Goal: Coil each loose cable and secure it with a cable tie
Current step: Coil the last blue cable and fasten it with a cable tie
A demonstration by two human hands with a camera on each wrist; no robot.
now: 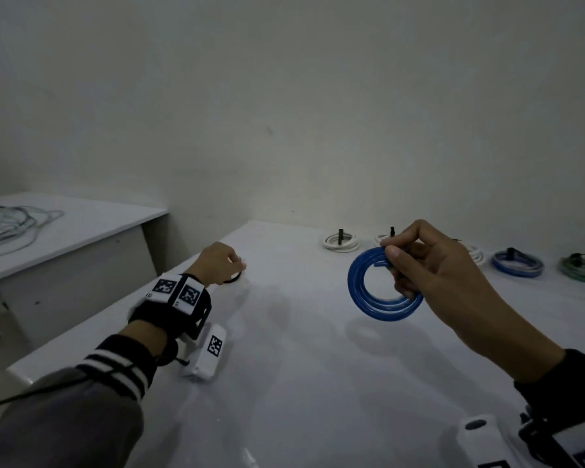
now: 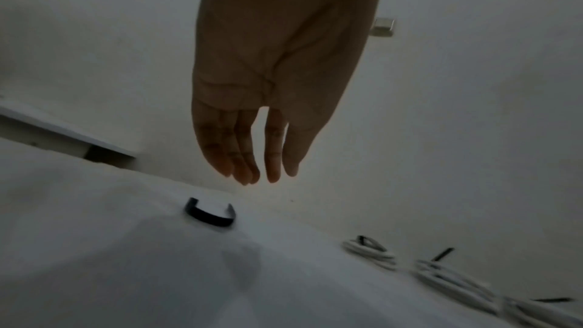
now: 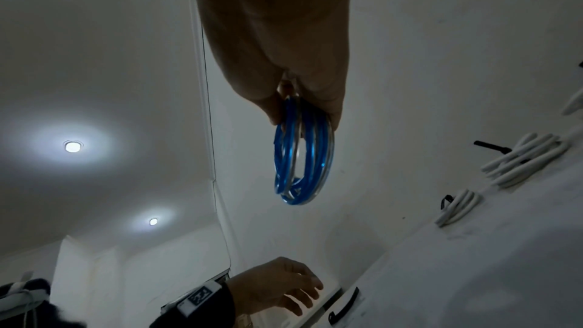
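Observation:
My right hand point(image 1: 396, 261) holds a coiled blue cable point(image 1: 379, 298) upright above the white table point(image 1: 301, 383), thumb and fingers pinching the top of the coil. The right wrist view shows the blue cable point(image 3: 301, 156) hanging from that hand point(image 3: 303, 109) as several tight loops. My left hand point(image 1: 238, 265) hovers at the table's far left edge, just over a short black cable tie point(image 1: 233, 280). In the left wrist view its fingers point(image 2: 249, 168) hang straight and hold nothing, a little above the curved tie point(image 2: 209, 213).
Tied coils lie along the back wall: a white one point(image 1: 341, 243), another white one point(image 1: 477, 255) partly behind my right hand, a blue one point(image 1: 517, 263), a green one point(image 1: 583, 266). Loose cables point(image 1: 11, 228) lie on a lower side table at left.

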